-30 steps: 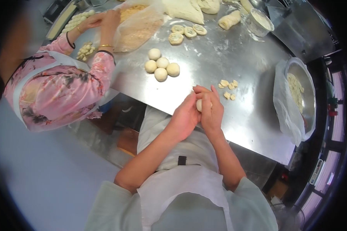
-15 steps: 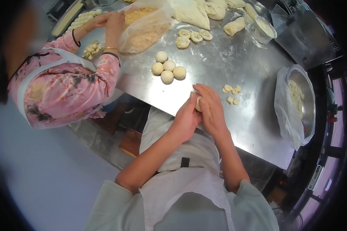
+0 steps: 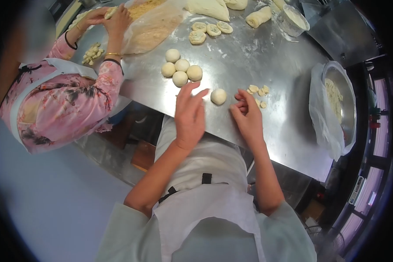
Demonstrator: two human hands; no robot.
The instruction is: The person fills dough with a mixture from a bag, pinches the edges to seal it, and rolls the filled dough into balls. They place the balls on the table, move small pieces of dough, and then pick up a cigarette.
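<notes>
Head view: the left hand spreads its fingers, and the right hand is loosely curled, its thumb and fingers apart. Between them, a dough ball rests on the counter. Five round balls cluster beyond the left hand; farther off, a co-worker's hands hold apparently a pale dough piece.

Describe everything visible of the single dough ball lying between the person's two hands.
The dough ball is pale cream, rounded and whole, with a smooth-looking, matte surface and no visible filling or seam. It rests on the shiny metal table, apart from the cluster of five similar balls. The fingers of the left hand come very close to one side; contact there is hard to tell. A gap separates it from the right hand. Its underside is hidden.
</notes>
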